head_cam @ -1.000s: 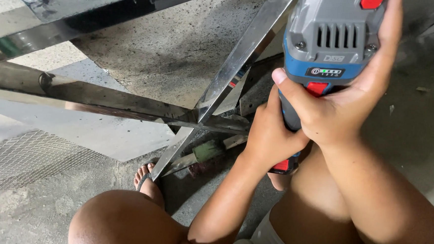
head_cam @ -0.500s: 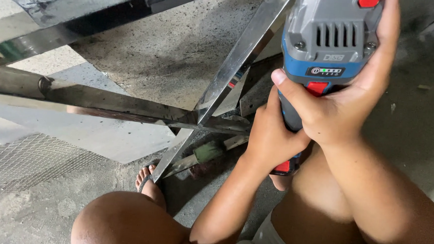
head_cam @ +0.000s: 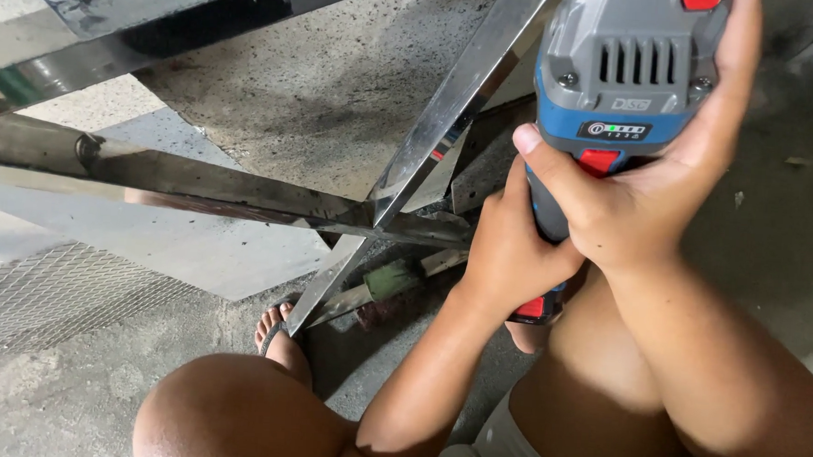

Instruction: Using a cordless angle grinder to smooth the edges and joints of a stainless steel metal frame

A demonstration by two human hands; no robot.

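In the head view, a grey-and-blue cordless power tool (head_cam: 617,100) is seen at 1 o'clock, held upright over crossed polished metal bars (head_cam: 399,200). The right hand (head_cam: 649,204) is wrapped around its battery end, fingers curled tight. The left hand (head_cam: 507,257), just below at 5 o'clock of the bars' junction, is closed around the tool's grip. A sandalled foot (head_cam: 280,338) is set at 7 o'clock on the concrete floor (head_cam: 321,94).

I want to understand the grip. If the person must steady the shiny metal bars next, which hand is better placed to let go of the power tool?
Probably the left hand. It grips the power tool lower down, closest to the metal bars. The right hand wraps the battery end higher up, farther from them.
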